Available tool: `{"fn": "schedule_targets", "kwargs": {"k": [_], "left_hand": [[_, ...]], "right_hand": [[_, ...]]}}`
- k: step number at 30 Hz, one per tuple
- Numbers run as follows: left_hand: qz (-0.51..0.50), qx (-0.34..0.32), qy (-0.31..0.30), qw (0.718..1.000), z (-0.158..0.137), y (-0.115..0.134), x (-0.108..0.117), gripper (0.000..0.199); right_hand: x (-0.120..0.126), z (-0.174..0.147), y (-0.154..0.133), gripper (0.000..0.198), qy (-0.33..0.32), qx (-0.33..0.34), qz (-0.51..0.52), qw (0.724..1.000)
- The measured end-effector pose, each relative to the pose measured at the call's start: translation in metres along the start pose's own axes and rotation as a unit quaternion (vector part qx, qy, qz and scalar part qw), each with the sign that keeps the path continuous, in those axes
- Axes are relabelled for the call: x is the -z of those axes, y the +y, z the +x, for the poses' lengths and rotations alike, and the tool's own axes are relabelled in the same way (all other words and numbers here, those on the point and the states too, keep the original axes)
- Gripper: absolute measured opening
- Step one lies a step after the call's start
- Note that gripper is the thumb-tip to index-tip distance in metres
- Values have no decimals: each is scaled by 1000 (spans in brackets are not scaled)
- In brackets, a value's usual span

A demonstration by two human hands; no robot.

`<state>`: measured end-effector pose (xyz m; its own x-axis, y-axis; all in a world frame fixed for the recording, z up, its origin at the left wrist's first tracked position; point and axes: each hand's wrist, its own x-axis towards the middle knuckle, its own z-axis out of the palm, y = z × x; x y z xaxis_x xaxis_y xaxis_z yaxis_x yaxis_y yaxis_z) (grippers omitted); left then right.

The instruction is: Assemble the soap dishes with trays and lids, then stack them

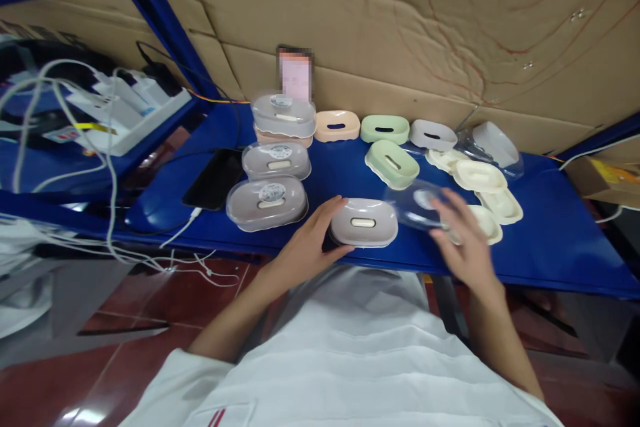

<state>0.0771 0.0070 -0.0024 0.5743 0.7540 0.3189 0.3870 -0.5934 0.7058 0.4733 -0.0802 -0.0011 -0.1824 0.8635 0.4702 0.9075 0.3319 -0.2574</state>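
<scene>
My left hand (pixel 314 235) grips the left end of a grey soap dish (pixel 365 212), thumb in front and fingers behind, on the table near its front edge. A pale bar-shaped piece sits in the dish's middle slot. Just to the right, my right hand (pixel 467 243) holds a clear plastic lid (pixel 410 203) with a round label, pinched at its right end. Lid and fingers are smeared by motion. Behind the lid lies a green soap dish (pixel 393 163) on a cream piece. Several cream trays (pixel 480 175) lie beyond my right hand, one partly hidden by it.
Lidded grey soap dishes (pixel 267 203) stand at left, the rearmost stacked. Along the back are an orange dish (pixel 337 125), a green dish (pixel 385 128) and grey ones. A black phone (pixel 214 179) with a white cable lies left. Another phone (pixel 296 73) leans against the cardboard (pixel 350 27).
</scene>
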Motion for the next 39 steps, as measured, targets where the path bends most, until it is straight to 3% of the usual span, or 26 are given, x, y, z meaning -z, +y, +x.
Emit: {"fn": "schedule_targets", "kwargs": {"k": [3, 6, 17, 28, 31, 33, 35, 37, 39], "left_hand": [[-11, -1, 9, 1000, 0, -4, -2, 94], [-18, 1, 15, 1000, -1, -8, -4, 99], [-9, -27, -3, 1000, -1, -9, -2, 82], [-17, -37, 22, 999, -1, -7, -3, 72], [-31, -30, 73, 996, -2, -4, -5, 70], [-39, -26, 108, 993, -3, -3, -7, 52], [-24, -32, 105, 994, -3, -2, -8, 25], [14, -51, 78, 996, -2, 0, -6, 7], [51, -77, 58, 994, -1, 2, -4, 5]], "right_hand": [[-36, 35, -73, 63, -55, 39, 77, 995], [-49, 54, -102, 68, -64, 84, 110, 988], [-39, 46, -95, 85, -87, 133, 65, 985], [-34, 55, -99, 82, -85, 138, 93, 982], [-17, 75, -91, 82, -37, 165, 90, 982], [-7, 100, -83, 80, -8, 169, 78, 983], [-5, 133, -78, 77, 5, 161, 67, 985], [-18, 170, -81, 73, -2, 158, 67, 985], [-44, 204, -91, 69, -11, 177, 76, 981]]}}
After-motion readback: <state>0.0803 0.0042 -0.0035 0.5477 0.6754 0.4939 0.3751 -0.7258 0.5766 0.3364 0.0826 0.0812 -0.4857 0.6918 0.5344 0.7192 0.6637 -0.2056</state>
